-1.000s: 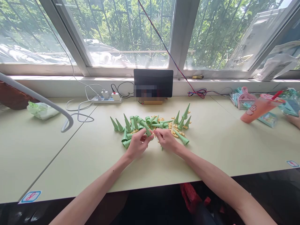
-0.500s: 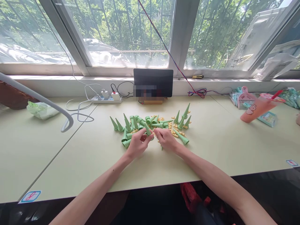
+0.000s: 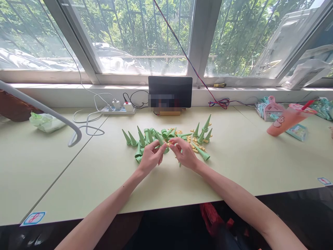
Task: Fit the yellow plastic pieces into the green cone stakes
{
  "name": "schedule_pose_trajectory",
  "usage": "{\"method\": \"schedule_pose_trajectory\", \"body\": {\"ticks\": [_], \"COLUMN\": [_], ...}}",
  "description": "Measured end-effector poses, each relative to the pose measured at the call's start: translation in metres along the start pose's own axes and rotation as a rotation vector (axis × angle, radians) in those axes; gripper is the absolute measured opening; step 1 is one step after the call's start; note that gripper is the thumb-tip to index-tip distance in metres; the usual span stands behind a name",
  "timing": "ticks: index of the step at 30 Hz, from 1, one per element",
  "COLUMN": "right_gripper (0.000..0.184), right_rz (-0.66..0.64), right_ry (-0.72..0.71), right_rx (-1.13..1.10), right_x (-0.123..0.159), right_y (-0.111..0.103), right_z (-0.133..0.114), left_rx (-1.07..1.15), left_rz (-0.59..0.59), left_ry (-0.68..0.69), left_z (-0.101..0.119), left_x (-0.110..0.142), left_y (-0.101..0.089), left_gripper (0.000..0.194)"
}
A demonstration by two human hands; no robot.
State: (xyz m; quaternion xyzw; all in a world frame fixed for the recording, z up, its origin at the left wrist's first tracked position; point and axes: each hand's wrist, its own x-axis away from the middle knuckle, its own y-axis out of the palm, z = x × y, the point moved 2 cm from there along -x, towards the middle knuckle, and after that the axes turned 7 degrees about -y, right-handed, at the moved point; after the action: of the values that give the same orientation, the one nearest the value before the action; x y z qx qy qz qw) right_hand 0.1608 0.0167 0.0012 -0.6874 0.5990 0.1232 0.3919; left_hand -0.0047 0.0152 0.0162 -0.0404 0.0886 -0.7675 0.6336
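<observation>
My left hand (image 3: 150, 156) is closed around a green plastic watering spike (image 3: 159, 138), its pointed end tilted up and away. My right hand (image 3: 186, 152) pinches a small yellow valve piece (image 3: 168, 143) at the side of that spike, the fingertips of both hands almost meeting. Partly hidden by my fingers is where the two parts join. Behind and left of my hands lies a heap of green spikes (image 3: 142, 139), some standing on their wide ends. Loose yellow valve pieces (image 3: 194, 146) are scattered right of my right hand, near several upright spikes (image 3: 201, 136).
A dark tablet (image 3: 170, 88) leans on a stand at the back. A power strip (image 3: 118, 110) with white cables is left of it. A grey curved arm (image 3: 44, 104) crosses the left side. On the right, a pink drink cup (image 3: 288, 119) leans beside small packaged items.
My left hand has turned and the green spike tilts further left. My right fingers have spread a little and shifted left along the yellow piece.
</observation>
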Motion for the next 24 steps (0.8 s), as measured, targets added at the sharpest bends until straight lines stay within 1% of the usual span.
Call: {"method": "schedule_pose_trajectory", "body": {"ticks": [5, 10, 17, 20, 24], "right_gripper": [0.026, 0.027, 0.027, 0.029, 0.033], "right_rz": [0.0, 0.012, 0.021, 0.025, 0.02], "right_ry": [-0.017, -0.008, 0.009, 0.014, 0.013], "right_rx": [0.018, 0.024, 0.01, 0.025, 0.06], "right_x": [-0.0003, -0.0005, -0.0013, -0.0023, -0.0034], "right_y": [-0.0003, 0.0, -0.0014, -0.0026, -0.0036], "right_z": [0.0015, 0.0036, 0.0035, 0.0027, 0.002], "left_rx": [0.006, 0.033, -0.001, -0.047, -0.129], "left_rz": [-0.028, -0.094, -0.148, -0.15, -0.123], "left_ry": [-0.002, 0.003, 0.043, 0.083, 0.174], "left_z": [0.0046, 0.0091, 0.0024, 0.0006, -0.0003], "left_x": [0.0015, 0.0031, 0.0028, 0.0031, 0.0028], "left_y": [0.0009, 0.0018, 0.003, 0.004, 0.0052], "left_gripper": [0.029, 0.029, 0.026, 0.023, 0.017]}}
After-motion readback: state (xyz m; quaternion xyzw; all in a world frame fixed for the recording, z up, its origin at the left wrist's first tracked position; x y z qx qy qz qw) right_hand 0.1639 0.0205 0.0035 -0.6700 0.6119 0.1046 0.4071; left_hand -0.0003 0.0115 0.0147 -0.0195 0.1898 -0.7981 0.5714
